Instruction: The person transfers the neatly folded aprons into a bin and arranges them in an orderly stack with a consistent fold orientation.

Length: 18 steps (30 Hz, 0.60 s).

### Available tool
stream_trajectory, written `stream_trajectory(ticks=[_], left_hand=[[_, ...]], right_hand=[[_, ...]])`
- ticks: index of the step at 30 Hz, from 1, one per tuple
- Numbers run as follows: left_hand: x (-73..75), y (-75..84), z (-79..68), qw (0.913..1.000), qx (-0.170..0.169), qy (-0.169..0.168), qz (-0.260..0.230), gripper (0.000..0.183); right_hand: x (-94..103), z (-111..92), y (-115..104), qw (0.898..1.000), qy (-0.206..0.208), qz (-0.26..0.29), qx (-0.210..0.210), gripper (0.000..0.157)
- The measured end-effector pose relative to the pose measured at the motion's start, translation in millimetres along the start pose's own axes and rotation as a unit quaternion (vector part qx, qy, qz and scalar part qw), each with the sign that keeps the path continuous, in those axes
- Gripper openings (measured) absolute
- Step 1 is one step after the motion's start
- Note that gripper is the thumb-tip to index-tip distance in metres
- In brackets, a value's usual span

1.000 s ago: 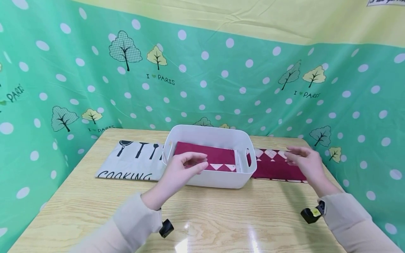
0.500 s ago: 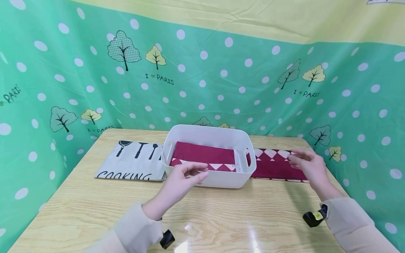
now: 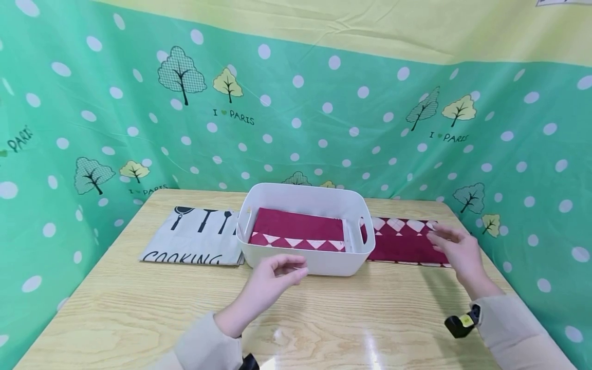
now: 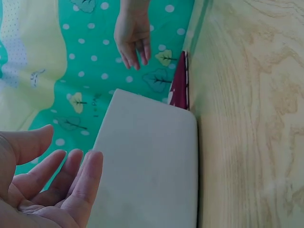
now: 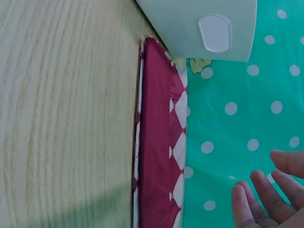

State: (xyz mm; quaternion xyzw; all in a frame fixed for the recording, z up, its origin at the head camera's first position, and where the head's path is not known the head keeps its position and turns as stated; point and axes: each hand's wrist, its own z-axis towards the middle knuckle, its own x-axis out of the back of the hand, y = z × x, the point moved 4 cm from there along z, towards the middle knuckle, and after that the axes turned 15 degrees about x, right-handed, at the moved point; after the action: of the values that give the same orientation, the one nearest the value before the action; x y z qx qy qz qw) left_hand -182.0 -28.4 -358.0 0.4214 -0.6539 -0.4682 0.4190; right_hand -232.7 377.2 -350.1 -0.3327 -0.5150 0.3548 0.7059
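Observation:
A white plastic basket (image 3: 305, 261) with handle holes stands mid-table. Inside it lies a folded dark red cloth (image 3: 300, 226) with a pale diamond border. My left hand (image 3: 275, 280) hovers in front of the basket, its fingers loosely bent and holding nothing; in the left wrist view the basket's smooth wall (image 4: 147, 156) is beside the fingers. To the right of the basket a second folded red cloth (image 3: 402, 246) with pale diamonds lies flat. Above its right end hangs my right hand (image 3: 462, 252), relaxed, with nothing in it.
Left of the basket lies a folded light grey cloth (image 3: 189, 241) printed with utensils and the word COOKING. The wooden table (image 3: 351, 318) meets a green dotted curtain (image 3: 296, 108) at the back and sides.
My left hand has drawn back from over the basket's front rim toward me. My right hand has shifted slightly down and to the right. Basket and cloths have stayed put.

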Motion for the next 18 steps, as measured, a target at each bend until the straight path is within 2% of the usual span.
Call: stream_trajectory(ticks=[9,18], left_hand=[[-6.0,-8.0,-1.8,0.9999,-0.003,-0.004,-0.01,0.038],[-10.0,-11.6,-3.9,0.9998,0.0,-0.006,-0.019,0.037]], right_hand=[[1.7,-2.7,13.8,0.999,0.007,-0.033,-0.016,0.058],[3.1,-2.6,25.4,0.995,0.005,-0.081,-0.056,0.061]])
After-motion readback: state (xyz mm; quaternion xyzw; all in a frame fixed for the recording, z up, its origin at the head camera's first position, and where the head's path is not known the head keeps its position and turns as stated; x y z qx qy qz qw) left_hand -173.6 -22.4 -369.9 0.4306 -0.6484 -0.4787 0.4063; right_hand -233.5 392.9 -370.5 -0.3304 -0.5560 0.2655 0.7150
